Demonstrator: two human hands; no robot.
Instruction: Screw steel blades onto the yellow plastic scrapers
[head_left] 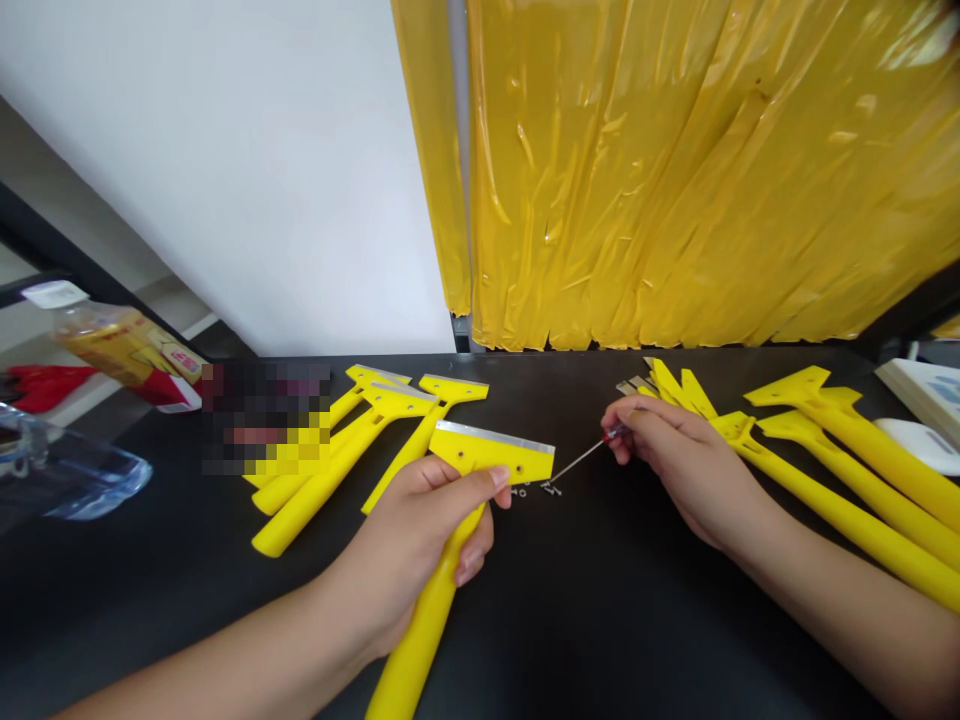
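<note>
Over the matte black counter [600, 620], I see my left fingers [501, 478] clamped on a glossy yellow scraper [491, 455], silver-edged and two-holed; my right fingers [616, 412] pinch a thin-shafted screwdriver [613, 432].

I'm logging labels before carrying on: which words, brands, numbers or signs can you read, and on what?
No text is legible.
Bottle label: printed characters, too small and blurred to read.
Pale boxy item at the right edge: blue marks, nothing readable.
Yellow scraper in the left hand: no lettering visible.
</note>
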